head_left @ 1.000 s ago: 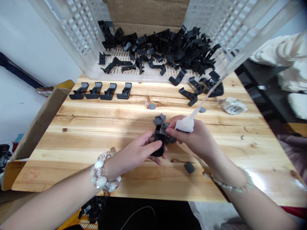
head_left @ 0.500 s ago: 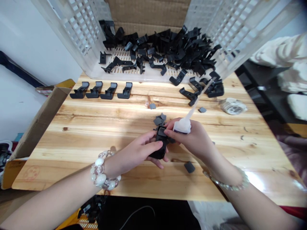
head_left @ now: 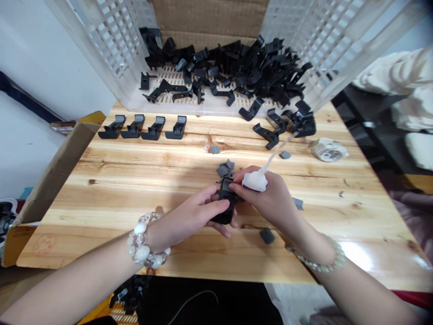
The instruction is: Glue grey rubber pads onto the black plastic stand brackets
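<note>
My left hand (head_left: 198, 210) is closed around a black plastic bracket (head_left: 223, 217), thumb on top and fingers beneath. A grey pad (head_left: 226, 185) lies on the bracket's far end. My right hand (head_left: 275, 196) grips a white glue bottle (head_left: 254, 181), its long thin nozzle pointing up and to the right. The right thumb presses at the edge of the pad. Just beyond the hands is a small pile of grey pads (head_left: 223, 170). Another loose pad (head_left: 267, 235) rests near the right wrist, and one more (head_left: 297, 203) shows beside that hand.
Behind the table's middle stands a white plastic crate (head_left: 131, 101) heaped with black brackets (head_left: 250, 67). Several brackets with pads (head_left: 152, 128) form a row at left. Loose brackets (head_left: 270, 131) and a roll of tape (head_left: 328, 150) lie at right. A cardboard box (head_left: 64, 167) flanks the table.
The glue bottle has tilted, its nozzle tip dropping lower and slightly left. My right hand has shifted a little left, uncovering a grey pad beside it. My left hand stays put.
</note>
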The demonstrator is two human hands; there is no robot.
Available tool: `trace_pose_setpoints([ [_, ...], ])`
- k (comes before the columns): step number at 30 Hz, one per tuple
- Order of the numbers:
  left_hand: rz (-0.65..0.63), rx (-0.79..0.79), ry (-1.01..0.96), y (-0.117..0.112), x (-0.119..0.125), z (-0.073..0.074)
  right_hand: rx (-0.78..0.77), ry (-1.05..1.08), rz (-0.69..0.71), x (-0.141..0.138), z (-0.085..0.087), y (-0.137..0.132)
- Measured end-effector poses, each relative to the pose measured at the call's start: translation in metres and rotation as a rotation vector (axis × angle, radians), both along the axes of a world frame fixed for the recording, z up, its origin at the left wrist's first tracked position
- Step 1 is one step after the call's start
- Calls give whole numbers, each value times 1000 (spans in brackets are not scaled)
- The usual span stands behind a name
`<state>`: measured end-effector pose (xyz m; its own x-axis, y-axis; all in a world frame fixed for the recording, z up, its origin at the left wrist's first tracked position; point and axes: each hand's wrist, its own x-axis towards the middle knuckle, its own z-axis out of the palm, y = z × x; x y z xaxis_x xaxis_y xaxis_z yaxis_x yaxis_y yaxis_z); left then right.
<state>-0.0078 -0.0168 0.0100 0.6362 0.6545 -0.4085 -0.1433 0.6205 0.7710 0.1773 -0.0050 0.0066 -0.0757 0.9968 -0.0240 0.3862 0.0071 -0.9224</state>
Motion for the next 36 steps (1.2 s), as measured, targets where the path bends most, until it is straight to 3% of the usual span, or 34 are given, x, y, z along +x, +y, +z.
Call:
trace_pose_setpoints([
  [4, -16, 24, -20, -1, 0, -4, -19, 14, -38, -1, 0, 1],
  [12, -37, 104, 18, -3, -1, -7, -262, 267, -64, -5, -3, 3],
  [36, -12, 145, 35, -5, 2, -10, -197, 226, -78, -8, -1, -2],
])
